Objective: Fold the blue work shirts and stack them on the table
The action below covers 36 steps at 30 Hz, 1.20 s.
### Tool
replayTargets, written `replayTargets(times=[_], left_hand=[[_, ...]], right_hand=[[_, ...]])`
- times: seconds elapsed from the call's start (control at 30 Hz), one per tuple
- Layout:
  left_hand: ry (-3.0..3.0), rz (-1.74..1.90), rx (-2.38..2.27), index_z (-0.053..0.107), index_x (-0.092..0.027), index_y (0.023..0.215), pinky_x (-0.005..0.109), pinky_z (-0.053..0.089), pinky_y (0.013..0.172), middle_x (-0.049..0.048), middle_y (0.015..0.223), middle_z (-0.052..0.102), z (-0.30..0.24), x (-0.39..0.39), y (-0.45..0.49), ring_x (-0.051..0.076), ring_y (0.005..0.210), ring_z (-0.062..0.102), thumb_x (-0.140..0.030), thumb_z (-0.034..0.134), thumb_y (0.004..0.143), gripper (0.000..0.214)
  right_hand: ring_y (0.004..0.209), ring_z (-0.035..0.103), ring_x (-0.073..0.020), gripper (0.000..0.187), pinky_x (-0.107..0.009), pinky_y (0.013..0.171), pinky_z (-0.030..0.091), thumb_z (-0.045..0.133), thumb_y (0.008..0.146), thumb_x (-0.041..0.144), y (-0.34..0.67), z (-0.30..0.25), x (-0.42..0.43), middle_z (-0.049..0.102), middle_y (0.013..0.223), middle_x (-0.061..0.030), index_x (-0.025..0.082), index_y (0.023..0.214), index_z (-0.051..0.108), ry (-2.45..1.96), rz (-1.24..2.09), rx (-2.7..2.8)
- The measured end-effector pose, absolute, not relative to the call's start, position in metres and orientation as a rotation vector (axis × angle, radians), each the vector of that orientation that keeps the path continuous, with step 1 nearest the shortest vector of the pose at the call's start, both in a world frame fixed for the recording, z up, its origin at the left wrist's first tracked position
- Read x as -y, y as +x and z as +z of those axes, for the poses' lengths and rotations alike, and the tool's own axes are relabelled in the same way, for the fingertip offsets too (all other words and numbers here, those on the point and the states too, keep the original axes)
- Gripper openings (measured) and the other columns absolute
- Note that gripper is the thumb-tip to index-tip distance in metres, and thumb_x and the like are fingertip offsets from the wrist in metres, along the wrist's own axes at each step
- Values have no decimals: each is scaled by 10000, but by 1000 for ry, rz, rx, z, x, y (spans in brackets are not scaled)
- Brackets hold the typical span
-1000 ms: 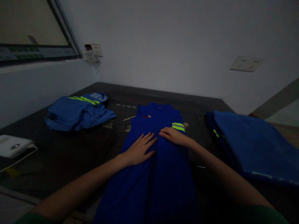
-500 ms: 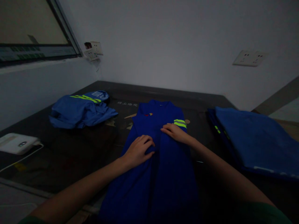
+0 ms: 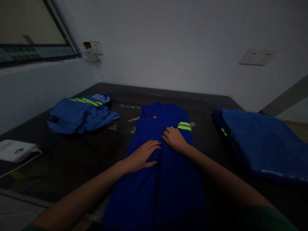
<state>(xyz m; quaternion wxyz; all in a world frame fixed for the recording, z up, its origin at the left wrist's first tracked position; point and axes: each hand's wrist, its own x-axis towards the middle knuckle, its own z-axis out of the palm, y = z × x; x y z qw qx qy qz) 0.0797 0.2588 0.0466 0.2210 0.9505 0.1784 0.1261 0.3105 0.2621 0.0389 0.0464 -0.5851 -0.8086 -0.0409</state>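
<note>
A dark blue garment point(image 3: 166, 179) with yellow-green reflective stripes and a small chest badge lies lengthwise on the dark table point(image 3: 79, 157), its sides folded inward. My left hand point(image 3: 141, 156) rests flat on its middle, fingers stretched out toward the right. My right hand point(image 3: 174, 139) lies palm down just above and to the right of it, fingers loosely curled on the cloth below the striped sleeve. Both hands touch the fabric and hold nothing.
A crumpled blue garment point(image 3: 80, 113) lies at the back left. A stack of folded blue garments point(image 3: 262, 144) fills the right side. A white device point(image 3: 14, 150) with a cable sits at the left edge. Wall sockets point(image 3: 257, 56) are above.
My left hand, curled into the fabric half a second ago, has flattened with fingers stretched out. My right hand slid slightly toward me along the garment's middle.
</note>
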Motion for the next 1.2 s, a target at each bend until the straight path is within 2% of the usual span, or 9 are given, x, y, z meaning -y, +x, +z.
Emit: replayTargets(times=[0.13,0.23,0.37,0.5,0.7,0.83,1.03,1.13,1.2], left_hand=[[2753,230,-434,322,-284,1458,472,150,1197,58,1568,259,46,-250,85,211,1452,200,-218,496,905,584],[2807,166,-379,371,-329,1439,495,115,1193,24,1552,298,49,-245,89,212,1456,181,-220,436,935,519],[2834,125,-387,416,-322,1418,499,142,1183,33,1533,339,51,-244,90,218,1447,214,-254,409,959,464],[2836,128,-369,382,-338,1435,500,140,1182,25,1557,283,50,-245,88,221,1452,198,-259,417,959,484],[2902,67,-364,311,-311,1474,500,106,1183,70,1570,240,45,-243,85,218,1466,131,-321,430,958,530],[2953,121,-363,305,-314,1475,509,96,1180,76,1574,224,39,-241,86,229,1464,139,-330,450,950,546],[3038,175,-411,390,-296,1435,518,158,1169,96,1532,328,42,-236,86,257,1433,248,-348,465,946,498],[3001,375,-491,420,-284,1414,519,168,1171,97,1488,389,64,-215,71,263,1402,305,-371,501,932,496],[2856,534,-567,436,-274,1398,492,225,1162,92,1451,436,82,-187,52,246,1369,360,-360,477,944,464]], right_hand=[[1033,485,-290,283,-425,919,384,416,955,322,305,30,-258,578,1098,-153,149,1082,599,-1838,-271,2366],[1095,472,-284,294,-425,989,365,447,940,314,308,27,-259,556,1149,-144,166,1159,577,-1766,-202,2294],[1193,457,-259,421,-407,1026,380,502,917,338,322,31,-262,503,1271,-139,174,1305,491,-1611,87,2098],[1247,466,-223,418,-423,1069,357,394,959,332,324,35,-251,519,1317,-128,201,1351,460,-1570,206,1878],[1430,243,-250,500,-518,1157,175,300,990,374,303,25,-229,333,1529,-93,200,1451,388,-1722,239,2257],[1449,182,-242,525,-522,1161,148,235,1002,412,302,23,-230,258,1560,-55,225,1484,324,-1750,243,2312],[1443,210,-230,504,-520,1154,168,292,989,410,305,24,-228,314,1537,-80,236,1453,389,-1649,267,2129],[1434,241,-222,486,-495,1153,199,332,976,397,307,36,-206,372,1505,-105,221,1413,453,-1541,287,1891],[1410,301,-222,457,-473,1151,225,389,957,403,308,51,-176,415,1480,-102,232,1362,514,-1456,310,1793]])
